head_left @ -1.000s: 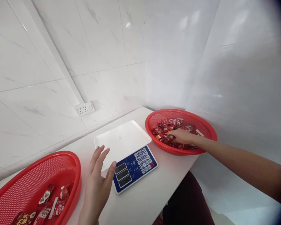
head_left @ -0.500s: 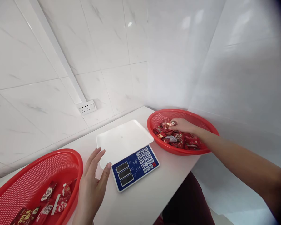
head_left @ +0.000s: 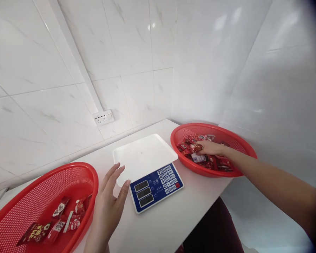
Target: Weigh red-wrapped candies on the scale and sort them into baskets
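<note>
My right hand reaches into the right red basket, its fingers closed on a small red snack packet. Many similar red packets lie beneath and around it, along with a whitish-purple one. My left hand is held with fingers spread and holds nothing, just left of a digital scale. That scale has a bare white weighing tray, a blue panel with keys and three small displays.
At the left stands another red mesh basket with several packets at its bottom. Behind the white table is a tiled wall with a power socket. The table's front edge runs diagonally at lower right, with a dark-clothed leg below it.
My right hand has moved lower among the packets and now grips one. The view has shifted slightly, moving the scene right. My left hand stays spread beside the scale.
</note>
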A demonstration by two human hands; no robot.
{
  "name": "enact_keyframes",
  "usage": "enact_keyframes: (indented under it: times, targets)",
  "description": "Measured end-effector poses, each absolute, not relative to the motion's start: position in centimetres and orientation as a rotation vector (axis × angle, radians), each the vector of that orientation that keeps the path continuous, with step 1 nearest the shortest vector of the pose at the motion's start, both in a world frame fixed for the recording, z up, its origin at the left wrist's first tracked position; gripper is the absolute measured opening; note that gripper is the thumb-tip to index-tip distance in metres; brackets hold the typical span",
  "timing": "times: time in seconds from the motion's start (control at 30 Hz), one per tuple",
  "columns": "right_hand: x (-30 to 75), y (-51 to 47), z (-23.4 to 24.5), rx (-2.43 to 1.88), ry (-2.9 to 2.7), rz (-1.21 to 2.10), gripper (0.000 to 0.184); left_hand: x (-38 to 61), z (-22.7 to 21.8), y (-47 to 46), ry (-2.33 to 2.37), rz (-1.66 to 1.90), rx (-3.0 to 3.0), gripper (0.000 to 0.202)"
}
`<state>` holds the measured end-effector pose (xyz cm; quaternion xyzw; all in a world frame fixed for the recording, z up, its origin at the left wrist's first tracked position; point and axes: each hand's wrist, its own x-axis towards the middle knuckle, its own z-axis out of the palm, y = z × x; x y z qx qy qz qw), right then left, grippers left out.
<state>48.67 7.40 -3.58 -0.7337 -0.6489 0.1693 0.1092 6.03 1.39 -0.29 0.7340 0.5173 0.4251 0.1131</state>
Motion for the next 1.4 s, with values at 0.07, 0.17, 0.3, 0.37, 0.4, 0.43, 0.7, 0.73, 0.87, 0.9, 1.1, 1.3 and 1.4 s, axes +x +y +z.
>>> enact_keyframes:
  times: [0.07,0.17,0.3,0.37,0.4,0.43,0.7,0.73,0.87,0.9,1.1,1.3,1.4]
  targets:
    - [48.8,7.5,-2.6,-2.194,-1.828,0.392,0.013,5.8,-0.3,1.5,1.510,1.230,2.179,0.037]
    - [48.0,7.8,-0.4,-2.214,-1.699,0.214,0.012,5.5,-0.4,1.8,1.486,1.229,2.217,0.037]
    - [43.6,8.5,2.3,-2.065,-1.693,0.231,0.027,5.5,-0.3,1.7,1.481,1.293,2.239,0.033]
    - [40.1,9.2,2.6,-1.916,-1.765,0.369,0.030,5.4,-0.2,1.5,1.480,1.323,2.266,0.031]
    - [38.1,9.6,2.4,-1.838,-1.801,0.447,0.028,5.4,-0.2,1.4,1.482,1.336,2.277,0.031]
    - [36.1,10.0,2.0,-1.769,-1.835,0.529,0.026,5.2,-0.1,1.3,1.487,1.346,2.282,0.030]
    - [27.1,13.0,-1.9,-1.563,-1.810,0.995,0.020,4.1,0.6,0.8,1.548,1.400,2.229,0.031]
    - [27.2,13.0,-1.8,-1.564,-1.814,0.996,0.020,4.0,0.7,0.8,1.547,1.412,2.223,0.030]
    - [28.3,12.7,-0.5,-1.583,-1.868,1.026,0.023,3.8,0.8,0.9,1.554,1.421,2.207,0.030]
    - [28.7,12.6,-0.4,-1.615,-1.906,1.035,0.025,3.7,0.9,1.0,1.551,1.417,2.205,0.030]
    - [30.1,12.9,-0.4,-1.895,-2.203,0.769,0.048,3.6,0.8,1.0,1.551,1.386,2.199,0.031]
    - [30.5,12.3,1.5,-1.846,-2.013,0.795,0.053,3.6,0.9,0.8,1.569,1.383,2.192,0.031]
    - [30.0,11.9,1.4,-1.784,-1.882,0.994,0.050,3.7,1.0,0.7,1.575,1.375,2.184,0.032]
